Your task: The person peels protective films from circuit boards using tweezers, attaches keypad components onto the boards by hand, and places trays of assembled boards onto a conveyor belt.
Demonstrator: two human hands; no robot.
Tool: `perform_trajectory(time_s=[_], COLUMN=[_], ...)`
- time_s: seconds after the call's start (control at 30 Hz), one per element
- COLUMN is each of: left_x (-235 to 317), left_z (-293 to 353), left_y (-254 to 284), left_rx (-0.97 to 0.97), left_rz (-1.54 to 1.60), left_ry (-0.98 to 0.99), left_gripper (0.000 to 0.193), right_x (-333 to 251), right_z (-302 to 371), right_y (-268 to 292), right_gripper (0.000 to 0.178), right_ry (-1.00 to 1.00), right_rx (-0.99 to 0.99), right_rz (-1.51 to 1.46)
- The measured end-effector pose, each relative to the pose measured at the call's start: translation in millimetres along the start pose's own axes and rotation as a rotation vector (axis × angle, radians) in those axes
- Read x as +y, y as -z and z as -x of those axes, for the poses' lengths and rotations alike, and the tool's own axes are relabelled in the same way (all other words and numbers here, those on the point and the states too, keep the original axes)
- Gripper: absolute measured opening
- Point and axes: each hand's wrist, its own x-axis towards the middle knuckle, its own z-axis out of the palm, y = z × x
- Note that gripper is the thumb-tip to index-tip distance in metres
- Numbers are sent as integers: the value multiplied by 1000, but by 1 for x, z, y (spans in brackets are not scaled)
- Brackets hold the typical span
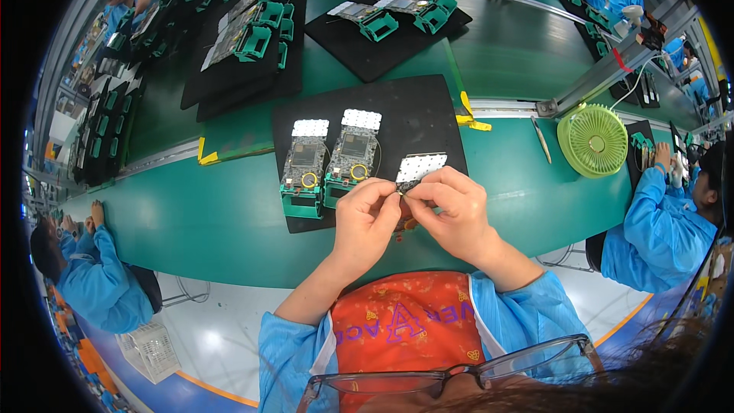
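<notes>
Close in front of me, my left hand (365, 220) and my right hand (453, 210) meet with fingertips pinched at the near end of a circuit board (422, 167). Its white, dotted keypad end points away from me. Most of the board's near part is hidden by my fingers, and any small part between the fingertips is too small to make out. Left of my hands, two similar circuit boards, a nearer one (353, 154) and one farther left (307, 160), lie with green plastic holders at their near ends and a yellow ring on each.
Beneath the boards is a black mat (405, 111) on a green table (512, 183). More boards rest on a far black mat (367, 61) and on stacked mats (229, 88) at left. A green fan (596, 141) and a pen-like tool (541, 140) are at right. Co-workers sit both sides.
</notes>
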Motion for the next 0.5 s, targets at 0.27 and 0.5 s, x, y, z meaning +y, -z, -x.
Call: perform_trajectory(time_s=[0.27, 0.5], left_x=[8, 3], left_z=[-2, -2], left_y=[-9, -22], left_rx=[22, 101], left_rz=[-224, -303], left_ry=[-159, -300], left_gripper=[8, 10], right_x=[1, 0], right_z=[1, 1], right_y=[8, 17], right_gripper=[10, 8], right_ry=[-189, -280], right_rx=[-53, -80], right_rz=[-137, -169])
